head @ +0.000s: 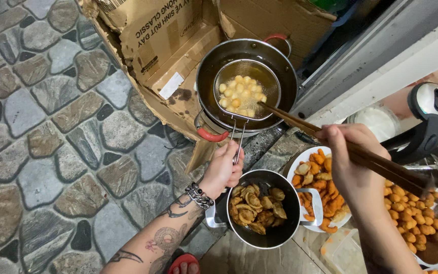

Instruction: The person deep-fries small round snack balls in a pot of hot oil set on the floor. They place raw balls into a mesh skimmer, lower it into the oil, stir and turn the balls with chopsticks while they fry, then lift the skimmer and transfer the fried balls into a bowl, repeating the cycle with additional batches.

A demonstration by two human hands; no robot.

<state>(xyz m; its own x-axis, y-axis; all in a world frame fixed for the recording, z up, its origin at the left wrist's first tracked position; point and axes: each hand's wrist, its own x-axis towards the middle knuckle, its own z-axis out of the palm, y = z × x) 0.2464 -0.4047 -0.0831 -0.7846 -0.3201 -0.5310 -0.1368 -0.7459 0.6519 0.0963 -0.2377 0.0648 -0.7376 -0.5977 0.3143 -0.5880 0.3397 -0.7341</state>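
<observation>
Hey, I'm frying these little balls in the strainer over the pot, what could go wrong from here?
1. The pot stands on cardboard that already looks stained; spilled oil or heat might soak or scorch it.
2. Your left hand grips the strainer handle close above the pot; splashes could reach your fingers.
3. The chopsticks in your right hand might knock pale balls over the strainer rim.

Cobbled grey-brown stone floor (51,127), flattened cardboard (163,40) against perhaps a metal door frame (381,45).
</observation>
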